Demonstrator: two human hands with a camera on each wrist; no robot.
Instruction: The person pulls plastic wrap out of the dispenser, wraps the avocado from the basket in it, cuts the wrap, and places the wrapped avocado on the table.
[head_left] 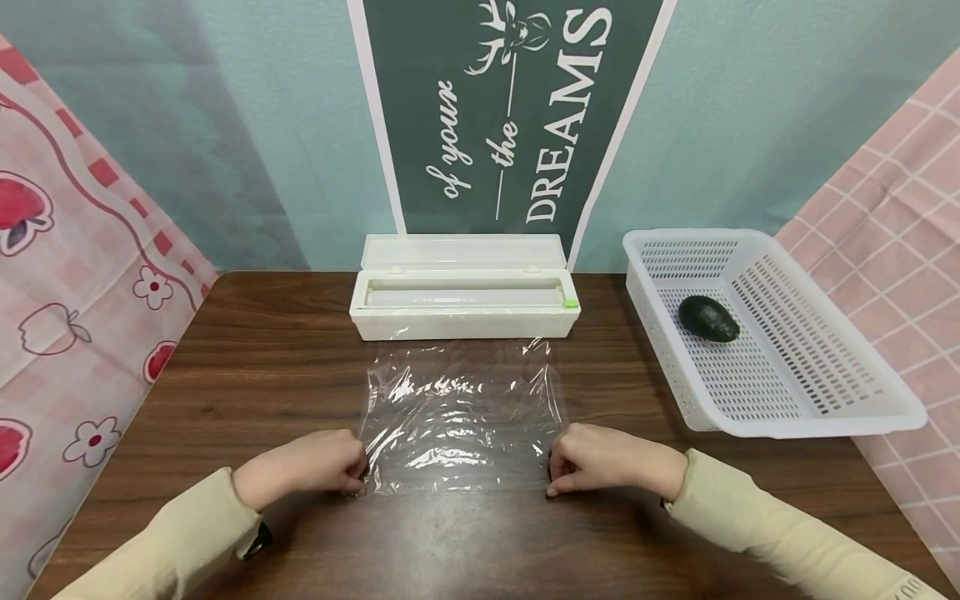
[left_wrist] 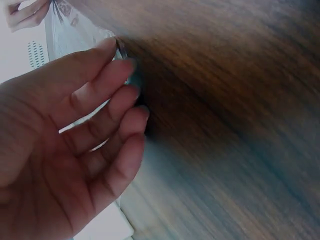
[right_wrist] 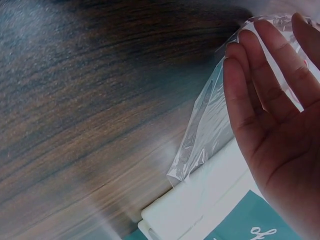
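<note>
A sheet of clear plastic wrap (head_left: 457, 417) stretches from a white wrap dispenser box (head_left: 465, 323) toward the front of the table. My left hand (head_left: 326, 462) pinches its near left corner between thumb and forefinger; the other fingers curl loosely in the left wrist view. At the near right corner, my right hand (head_left: 600, 460) pinches the wrap in the same way. Creases and glare run across the film between both hands. The dispenser's lid (head_left: 465, 252) stands raised at the back, a pale roll (head_left: 465, 297) lies inside, and a green slider (head_left: 571, 303) sits at its right end.
A white perforated basket (head_left: 675, 392) stands on the right of the brown wooden table (head_left: 262, 358), holding a dark green avocado (head_left: 708, 319). Behind the table hangs a blue-green cloth (head_left: 300, 125) with lettering; pink patterned cloths flank both sides.
</note>
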